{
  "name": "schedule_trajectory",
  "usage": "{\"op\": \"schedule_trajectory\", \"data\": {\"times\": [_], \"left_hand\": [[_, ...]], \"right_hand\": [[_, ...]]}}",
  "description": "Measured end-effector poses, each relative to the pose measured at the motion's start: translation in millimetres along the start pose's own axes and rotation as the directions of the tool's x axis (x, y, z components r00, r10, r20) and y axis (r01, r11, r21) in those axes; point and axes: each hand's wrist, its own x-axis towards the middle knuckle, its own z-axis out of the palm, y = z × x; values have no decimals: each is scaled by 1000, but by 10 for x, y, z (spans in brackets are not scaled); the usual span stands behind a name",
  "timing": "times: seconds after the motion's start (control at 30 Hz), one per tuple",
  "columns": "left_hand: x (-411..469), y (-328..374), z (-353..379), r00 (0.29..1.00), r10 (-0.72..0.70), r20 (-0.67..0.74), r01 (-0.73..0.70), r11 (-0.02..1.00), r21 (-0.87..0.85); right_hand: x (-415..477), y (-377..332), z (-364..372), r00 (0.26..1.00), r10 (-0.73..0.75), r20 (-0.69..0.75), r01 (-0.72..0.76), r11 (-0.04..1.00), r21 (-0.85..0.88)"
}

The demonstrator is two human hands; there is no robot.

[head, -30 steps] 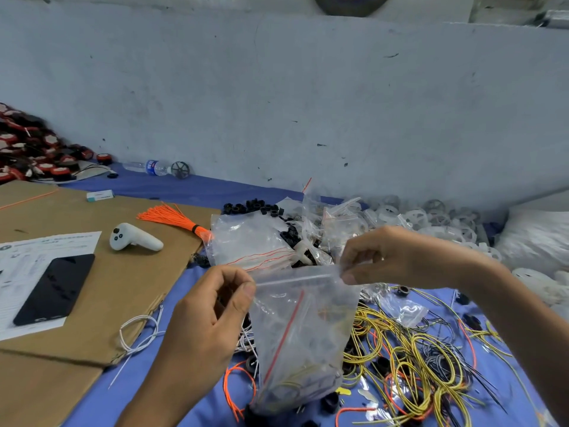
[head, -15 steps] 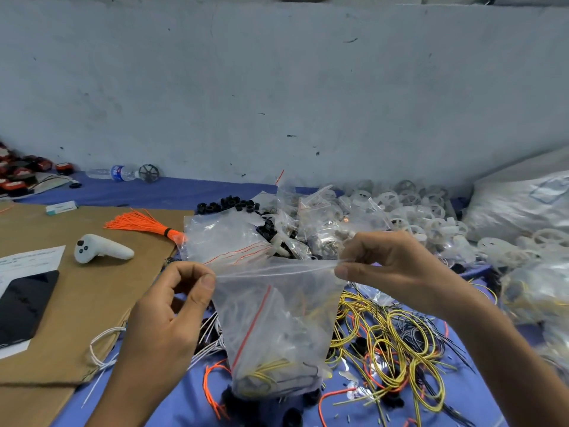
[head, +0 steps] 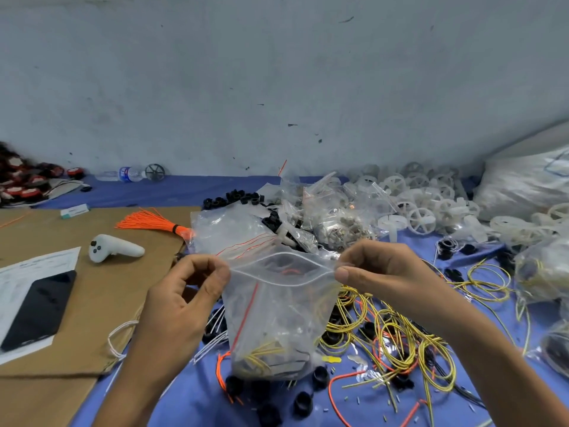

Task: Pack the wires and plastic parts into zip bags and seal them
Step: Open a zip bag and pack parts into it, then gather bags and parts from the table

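The left hand (head: 184,300) pinched the left end of the zip bag (head: 277,315), whose unsealed mouth ran sideways between both hands, equally near to each, while the bag hung down over the blue worktop (head: 197,396), and the right hand (head: 381,272) pinched the right end.

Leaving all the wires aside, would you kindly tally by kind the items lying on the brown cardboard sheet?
White handheld controller: 1
Black phone: 1
Printed paper sheet: 1
Small white box, at the far edge: 1
Total: 4
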Motion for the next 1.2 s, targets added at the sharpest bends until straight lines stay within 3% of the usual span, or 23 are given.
{"op": "schedule_trajectory", "data": {"times": [0.1,0.17,0.33,0.5,0.7,1.2], "left_hand": [[-20,9,37,999,38,3,-38,999,17],[-59,13,82,999,41,14,-41,999,-21],[-130,37,119,997,59,48,-55,996,-74],[-165,3,51,998,46,40,-42,996,-84],[-187,-40,26,998,49,40,-46,996,-79],[-171,-38,-3,997,66,27,-66,998,-10]], "right_hand": [[79,-167,19,999,-42,-14,38,971,-237],[188,-347,102,989,-144,11,136,895,-424],[528,-706,642,944,-237,229,329,712,-621],[616,-774,833,946,-148,287,299,742,-600],[607,-779,897,933,-166,318,344,668,-660],[509,-738,801,954,-156,256,291,687,-666]]}}
